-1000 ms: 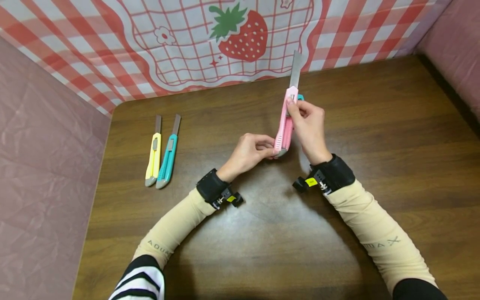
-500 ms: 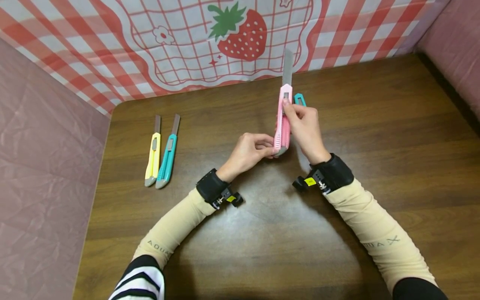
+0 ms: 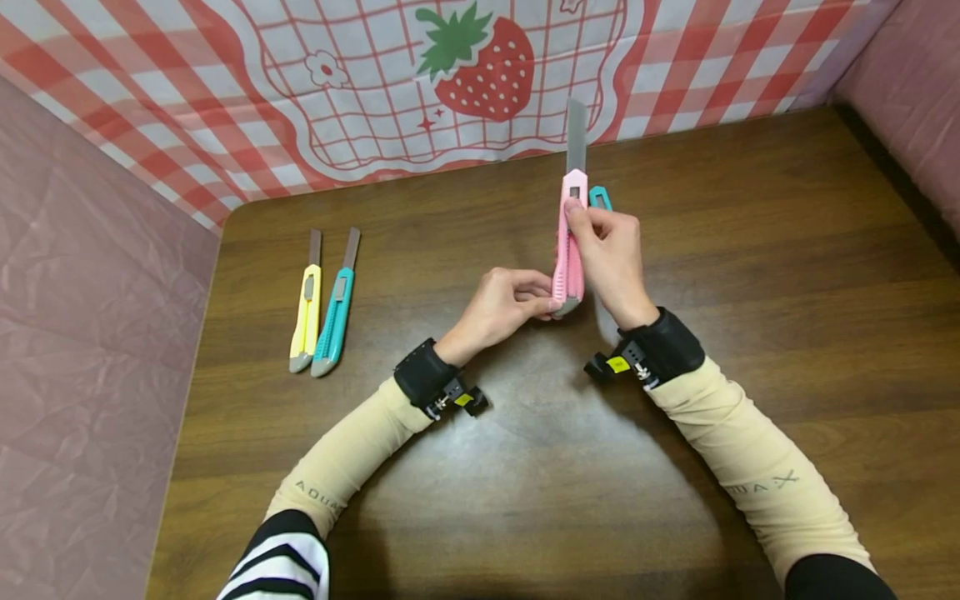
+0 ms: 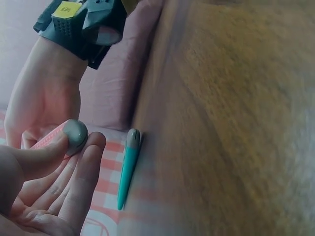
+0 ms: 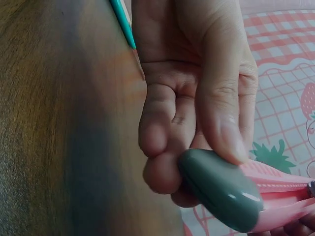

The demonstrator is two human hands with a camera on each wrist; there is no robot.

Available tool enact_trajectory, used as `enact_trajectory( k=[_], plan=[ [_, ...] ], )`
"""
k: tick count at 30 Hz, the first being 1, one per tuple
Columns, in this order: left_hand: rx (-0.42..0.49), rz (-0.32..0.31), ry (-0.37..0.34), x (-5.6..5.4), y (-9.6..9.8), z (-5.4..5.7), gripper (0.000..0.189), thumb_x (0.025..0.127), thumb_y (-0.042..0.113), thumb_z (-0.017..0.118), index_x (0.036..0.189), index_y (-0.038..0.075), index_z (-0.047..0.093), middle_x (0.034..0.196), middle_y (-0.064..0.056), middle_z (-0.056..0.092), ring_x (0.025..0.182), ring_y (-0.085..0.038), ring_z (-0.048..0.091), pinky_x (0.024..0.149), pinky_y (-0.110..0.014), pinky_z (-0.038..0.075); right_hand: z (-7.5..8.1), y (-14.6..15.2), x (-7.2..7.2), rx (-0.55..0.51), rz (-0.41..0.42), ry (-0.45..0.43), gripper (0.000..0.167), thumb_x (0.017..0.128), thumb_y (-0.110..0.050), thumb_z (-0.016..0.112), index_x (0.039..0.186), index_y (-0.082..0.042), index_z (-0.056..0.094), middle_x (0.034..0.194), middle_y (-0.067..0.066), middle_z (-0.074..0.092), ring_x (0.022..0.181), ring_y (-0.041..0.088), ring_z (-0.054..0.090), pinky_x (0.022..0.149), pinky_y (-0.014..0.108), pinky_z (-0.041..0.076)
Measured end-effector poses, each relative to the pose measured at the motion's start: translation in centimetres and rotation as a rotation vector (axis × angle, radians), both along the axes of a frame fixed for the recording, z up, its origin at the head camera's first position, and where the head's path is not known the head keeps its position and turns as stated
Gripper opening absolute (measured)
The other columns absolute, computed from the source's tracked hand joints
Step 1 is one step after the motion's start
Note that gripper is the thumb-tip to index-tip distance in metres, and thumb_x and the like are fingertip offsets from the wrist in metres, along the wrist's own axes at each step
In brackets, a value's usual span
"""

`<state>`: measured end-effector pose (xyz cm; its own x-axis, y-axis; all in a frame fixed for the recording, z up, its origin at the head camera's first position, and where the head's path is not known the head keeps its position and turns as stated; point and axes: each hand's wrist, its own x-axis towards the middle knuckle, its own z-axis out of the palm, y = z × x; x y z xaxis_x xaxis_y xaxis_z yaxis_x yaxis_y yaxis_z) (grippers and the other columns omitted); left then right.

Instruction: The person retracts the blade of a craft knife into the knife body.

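A pink box cutter (image 3: 568,271) stands nearly upright between my hands in the head view, its long blade (image 3: 576,137) out and pointing away. My right hand (image 3: 615,258) grips the middle of its body, thumb by the slider. My left hand (image 3: 501,304) pinches the rounded grey end cap (image 5: 221,191) between thumb and fingers, as the right wrist view shows close up. Behind my right hand lies a teal box cutter (image 3: 598,197), mostly hidden in the head view; its body (image 4: 129,169) shows in the left wrist view.
On the left of the brown wooden table (image 3: 480,500) a yellow box cutter (image 3: 306,321) and another teal box cutter (image 3: 334,321) lie side by side, blades out. A red checked cloth (image 3: 697,75) with a strawberry print hangs along the back edge. Pink cloth (image 3: 90,333) borders the left side.
The pink box cutter's blade end has swung left and now stands straighter, with my right hand shifted slightly left. More of the teal box cutter behind shows. My left hand stays almost where it was.
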<state>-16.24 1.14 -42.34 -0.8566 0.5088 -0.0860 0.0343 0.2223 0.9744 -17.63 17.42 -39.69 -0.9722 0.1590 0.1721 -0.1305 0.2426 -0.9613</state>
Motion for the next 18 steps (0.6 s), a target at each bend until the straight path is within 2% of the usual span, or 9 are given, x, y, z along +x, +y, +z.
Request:
enact_trajectory(
  k=[5, 18],
  plan=[
    [0.006, -0.01, -0.001, 0.06, 0.07, -0.04, 0.017, 0.09, 0.001, 0.069, 0.104, -0.007, 0.07, 0.096, -0.026, 0.074, 0.082, -0.033, 0.074, 0.075, -0.038, 0.065, -0.17, 0.09, 0.07, 0.066, -0.021, 0.038, 0.05, 0.099, -0.039, 0.057, 0.078, 0.004, 0.071, 0.055, -0.025, 0.06, 0.05, -0.003, 0.056, 0.043, 0.015, 0.041],
    [-0.002, 0.0, -0.003, -0.03, 0.04, -0.22, 0.018, 0.089, 0.0, 0.07, 0.104, -0.007, 0.07, 0.096, -0.026, 0.074, 0.082, -0.033, 0.075, 0.075, -0.036, 0.065, 0.02, -0.15, 0.07, 0.038, 0.011, 0.04, 0.045, 0.1, -0.032, 0.057, 0.083, 0.007, 0.071, 0.057, -0.021, 0.061, 0.05, -0.004, 0.059, 0.045, 0.013, 0.048]
  ],
)
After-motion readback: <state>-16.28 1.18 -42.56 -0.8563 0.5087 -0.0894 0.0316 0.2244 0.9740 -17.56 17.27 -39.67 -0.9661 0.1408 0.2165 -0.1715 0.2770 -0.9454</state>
